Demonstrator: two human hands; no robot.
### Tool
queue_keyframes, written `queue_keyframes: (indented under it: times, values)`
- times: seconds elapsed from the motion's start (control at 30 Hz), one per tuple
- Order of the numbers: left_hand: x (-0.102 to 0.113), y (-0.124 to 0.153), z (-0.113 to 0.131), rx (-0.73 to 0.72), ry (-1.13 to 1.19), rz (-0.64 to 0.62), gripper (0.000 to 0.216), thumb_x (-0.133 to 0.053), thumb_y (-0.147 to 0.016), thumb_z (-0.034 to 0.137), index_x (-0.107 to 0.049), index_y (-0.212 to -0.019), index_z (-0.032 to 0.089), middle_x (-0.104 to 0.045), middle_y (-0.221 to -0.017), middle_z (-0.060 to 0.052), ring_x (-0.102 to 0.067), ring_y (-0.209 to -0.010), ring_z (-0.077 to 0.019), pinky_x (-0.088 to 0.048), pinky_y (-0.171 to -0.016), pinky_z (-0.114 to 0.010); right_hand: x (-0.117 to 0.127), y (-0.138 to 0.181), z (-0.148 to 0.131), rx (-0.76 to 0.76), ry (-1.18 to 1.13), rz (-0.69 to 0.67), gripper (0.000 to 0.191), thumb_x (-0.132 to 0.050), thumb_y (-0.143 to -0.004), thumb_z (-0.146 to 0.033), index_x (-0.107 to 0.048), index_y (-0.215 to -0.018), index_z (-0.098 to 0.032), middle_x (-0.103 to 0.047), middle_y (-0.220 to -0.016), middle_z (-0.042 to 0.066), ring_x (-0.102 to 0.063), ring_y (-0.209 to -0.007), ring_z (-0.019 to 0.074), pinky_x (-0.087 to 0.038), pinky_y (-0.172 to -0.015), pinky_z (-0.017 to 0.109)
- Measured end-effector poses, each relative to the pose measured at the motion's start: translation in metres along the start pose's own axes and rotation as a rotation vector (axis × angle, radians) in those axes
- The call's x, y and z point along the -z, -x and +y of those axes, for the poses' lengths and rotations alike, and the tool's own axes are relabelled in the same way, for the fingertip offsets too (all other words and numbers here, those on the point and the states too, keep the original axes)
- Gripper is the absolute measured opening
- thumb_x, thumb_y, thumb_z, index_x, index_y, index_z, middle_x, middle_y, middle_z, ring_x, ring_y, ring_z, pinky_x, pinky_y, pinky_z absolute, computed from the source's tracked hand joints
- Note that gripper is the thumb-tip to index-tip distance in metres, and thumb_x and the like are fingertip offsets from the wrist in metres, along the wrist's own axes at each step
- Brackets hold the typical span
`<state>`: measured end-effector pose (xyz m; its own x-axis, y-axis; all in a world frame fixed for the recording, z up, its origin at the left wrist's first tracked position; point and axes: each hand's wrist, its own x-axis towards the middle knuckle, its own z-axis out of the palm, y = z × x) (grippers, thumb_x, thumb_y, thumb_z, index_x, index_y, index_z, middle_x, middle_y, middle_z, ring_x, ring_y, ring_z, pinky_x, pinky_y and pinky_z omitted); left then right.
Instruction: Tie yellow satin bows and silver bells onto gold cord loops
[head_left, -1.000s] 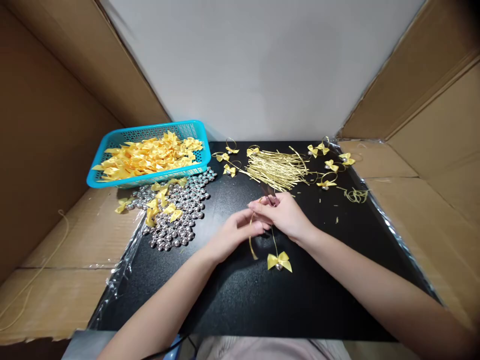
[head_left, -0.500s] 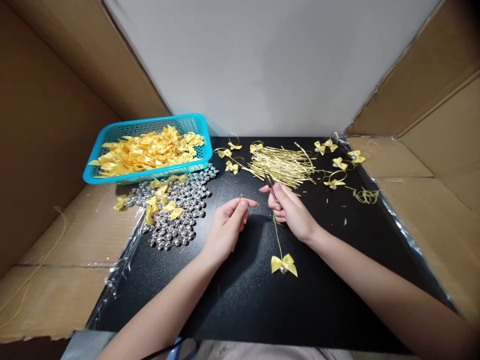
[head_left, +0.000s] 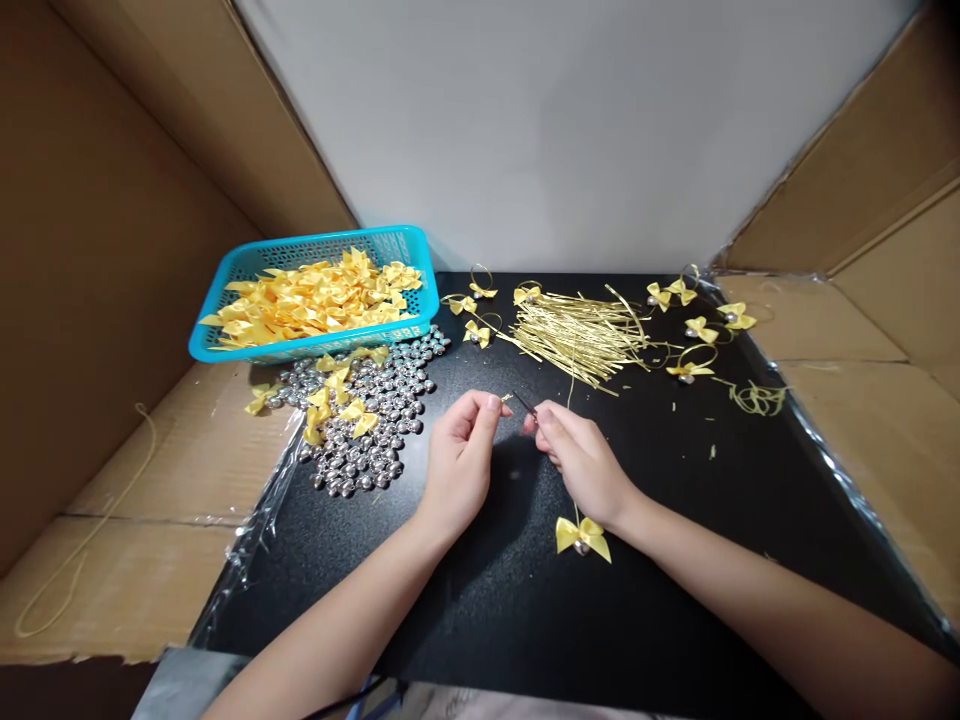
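My left hand (head_left: 466,440) is closed in a pinch on the end of a thin gold cord (head_left: 506,398), whose tip pokes out past the fingers. My right hand (head_left: 577,445) is wrapped around small dark-bladed scissors (head_left: 523,403); their blades point left at the cord tip, and I cannot tell whether they touch it. The handles are hidden in the palm. Below the right hand lies a yellow ribbon bow (head_left: 583,538) with a silver ball, on a gold string running up behind that hand.
A blue basket (head_left: 315,350) of yellow bows stands at the back left. Silver balls (head_left: 356,465) with several bows spread before it. Gold strips (head_left: 581,335) lie at the back, flanked by finished bows (head_left: 700,330). A tangled cord (head_left: 757,398) lies right, near cardboard (head_left: 847,320).
The scissors have swung down and left, from upright to pointing at the cord in my left hand. The two hands are closer together. The view has shifted slightly.
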<state>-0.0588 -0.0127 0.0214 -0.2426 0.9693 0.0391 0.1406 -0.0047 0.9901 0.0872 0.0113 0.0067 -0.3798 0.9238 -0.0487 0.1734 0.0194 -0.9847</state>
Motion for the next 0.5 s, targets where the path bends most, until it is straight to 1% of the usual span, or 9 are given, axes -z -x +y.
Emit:
queue_keyframes:
  times: [0.1,0.23,0.33,0.5]
  values:
    - [-0.0017,0.0015,0.0047,-0.031,-0.004,-0.003,0.028,-0.055,-0.091,0.04,-0.062,-0.073,0.02,-0.047,-0.053,0.005,-0.045,-0.053,-0.0116,-0.036,-0.055,-0.023,-0.0053,0.0037,-0.0021,-0.018,-0.074,-0.041,0.044,-0.037,-0.096,-0.056,-0.053,-0.078,-0.019,-0.036,-0.061,-0.004,-0.026,-0.052,0.0099,-0.021,-0.047,0.024]
    - [-0.0038,0.0021,0.0089,-0.067,0.006,-0.028,0.028,-0.058,-0.089,0.039,-0.062,-0.072,0.019,-0.061,-0.062,0.001,-0.054,-0.059,-0.0132,-0.041,-0.06,-0.024,-0.0083,0.0049,-0.0043,-0.048,-0.138,-0.049,0.045,-0.038,-0.095,-0.059,-0.05,-0.074,-0.02,-0.032,-0.06,-0.005,-0.022,-0.05,0.0098,-0.018,-0.046,0.024]
    - [-0.0042,0.0023,0.0087,-0.085,0.0,-0.038,0.026,-0.058,-0.09,0.036,-0.063,-0.071,0.018,-0.064,-0.064,0.0,-0.057,-0.062,-0.0135,-0.043,-0.061,-0.023,-0.0085,0.0037,-0.0042,-0.063,-0.17,-0.039,0.046,-0.039,-0.094,-0.06,-0.049,-0.072,-0.02,-0.03,-0.06,-0.005,-0.02,-0.05,0.01,-0.018,-0.046,0.025]
    - [-0.004,0.003,0.0061,-0.096,-0.016,-0.058,0.022,-0.055,-0.091,0.028,-0.063,-0.073,0.018,-0.065,-0.065,0.001,-0.057,-0.062,-0.0119,-0.042,-0.06,-0.021,-0.0103,0.0019,-0.0039,-0.077,-0.203,-0.012,0.046,-0.041,-0.093,-0.06,-0.05,-0.073,-0.02,-0.029,-0.06,-0.005,-0.02,-0.051,0.01,-0.018,-0.047,0.025]
